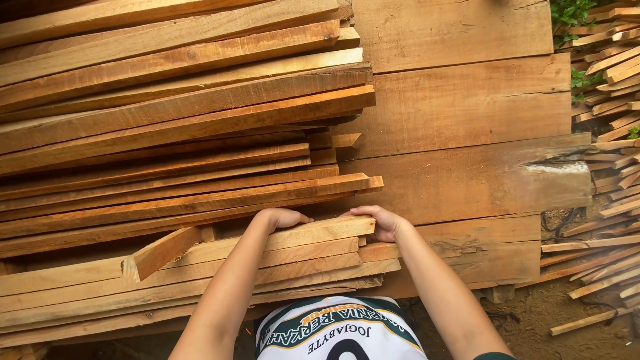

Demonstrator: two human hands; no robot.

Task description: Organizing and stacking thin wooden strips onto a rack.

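Outdoors, a person bends over a stack of rough-sawn timber, both hands on the same pale plank (313, 235) that lies on top of the near pile. Their left hand (283, 219) curls over the plank's far edge, fingers hooked down behind it and closed on the wood. Their right hand (379, 223) cups the plank's squared end, palm against the end grain, fingers wrapped round the corner. The two hands sit near each other at that end, apart but on one piece.

Under the plank, more pale boards (200, 280) lie in layers, their ends roughly in line. One short offcut (160, 252) lies askew on them, tilted away from the rest, to the left of the left forearm. Behind, a taller heap of reddish-brown slats (173, 113) runs off to the left, stacked loosely with ends uneven. All of it rests on wide, weathered base planks (467, 107) that stretch away to the right. Beyond them, thin strips (610, 167) are scattered over bare earth (533, 313), with a patch of green leaves (570, 13) in the top corner. A white and green shirt (333, 330) shows at the lower edge.
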